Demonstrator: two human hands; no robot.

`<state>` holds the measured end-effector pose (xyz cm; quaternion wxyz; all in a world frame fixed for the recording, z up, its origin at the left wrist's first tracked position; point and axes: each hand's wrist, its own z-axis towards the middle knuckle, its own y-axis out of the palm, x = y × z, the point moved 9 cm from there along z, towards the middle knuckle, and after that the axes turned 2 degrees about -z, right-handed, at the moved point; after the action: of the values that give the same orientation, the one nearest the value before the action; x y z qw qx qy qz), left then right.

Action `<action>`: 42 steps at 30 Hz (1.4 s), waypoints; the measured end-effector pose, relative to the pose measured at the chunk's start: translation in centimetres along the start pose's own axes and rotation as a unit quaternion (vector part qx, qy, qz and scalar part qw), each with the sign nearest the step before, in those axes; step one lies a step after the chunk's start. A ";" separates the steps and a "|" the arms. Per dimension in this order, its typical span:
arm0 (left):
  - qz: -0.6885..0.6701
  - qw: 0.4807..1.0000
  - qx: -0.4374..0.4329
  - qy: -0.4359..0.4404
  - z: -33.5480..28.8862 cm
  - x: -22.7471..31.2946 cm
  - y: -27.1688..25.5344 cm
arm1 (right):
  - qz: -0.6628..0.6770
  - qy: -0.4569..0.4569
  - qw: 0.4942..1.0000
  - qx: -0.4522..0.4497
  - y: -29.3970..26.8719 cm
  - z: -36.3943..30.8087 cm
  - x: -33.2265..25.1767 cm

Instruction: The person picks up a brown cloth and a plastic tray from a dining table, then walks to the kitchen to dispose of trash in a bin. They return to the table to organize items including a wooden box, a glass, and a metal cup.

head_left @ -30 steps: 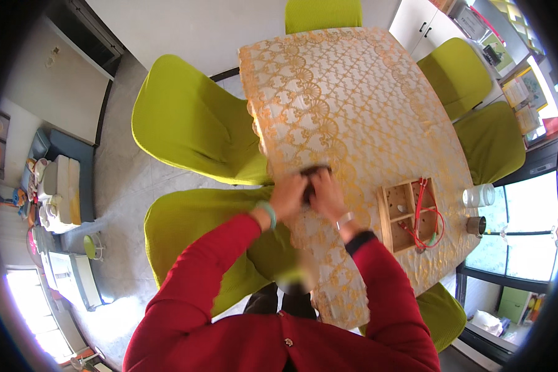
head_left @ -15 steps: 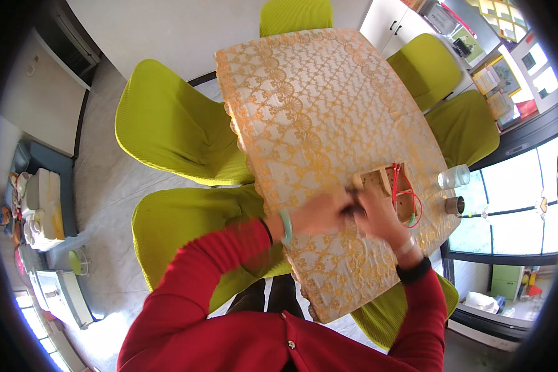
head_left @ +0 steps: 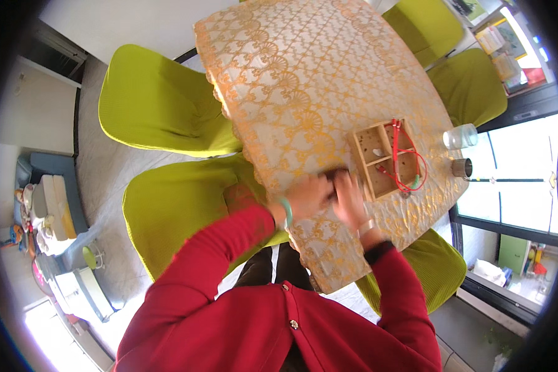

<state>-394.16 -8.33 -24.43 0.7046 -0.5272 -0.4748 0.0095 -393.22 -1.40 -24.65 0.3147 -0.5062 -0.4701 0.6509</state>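
Observation:
My left hand [head_left: 309, 196], with a pale green bangle at the wrist, is closed at the near part of the table. Against it, fingertip side, is my right hand [head_left: 349, 199], closed with a black cuff and a clear band at its wrist. Between the two hands shows a small dark object [head_left: 336, 174], which both grip; motion blurs it and its kind cannot be made out. Just right of the hands sits a wooden box [head_left: 361, 162] with several compartments. Red cords [head_left: 409, 150] with a green piece lie over its right side, and a small white piece lies inside.
A patterned gold and white cloth [head_left: 328, 80] covers the table. On its right edge stand a glass jar [head_left: 460, 137] and a metal cup [head_left: 461, 167]. Green-covered chairs [head_left: 167, 102] ring the table, one [head_left: 186, 211] close by my left arm.
My view has shifted, so the box and table sit higher in it. The hands have drawn nearer me and left of the box, uncovering its compartments. The dark object stays between them.

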 end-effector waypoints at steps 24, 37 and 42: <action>-0.351 0.892 0.006 -0.283 7.8 -2.5 7.3 | 0.540 0.462 0.694 0.120 2.2 -11.8 18.2; -0.546 0.802 0.087 -0.224 12.1 -3.9 -1.7 | 0.065 0.243 0.962 0.105 -7.4 1.8 13.5; -0.470 0.817 0.153 -0.297 13.4 -14.2 -9.3 | 0.440 0.296 0.844 0.080 -4.8 13.6 12.1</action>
<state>-415.53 -9.92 -26.90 0.5195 -0.0970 -0.8436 -0.0948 -410.03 7.06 -23.95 0.1589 -0.8014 -0.0287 0.5759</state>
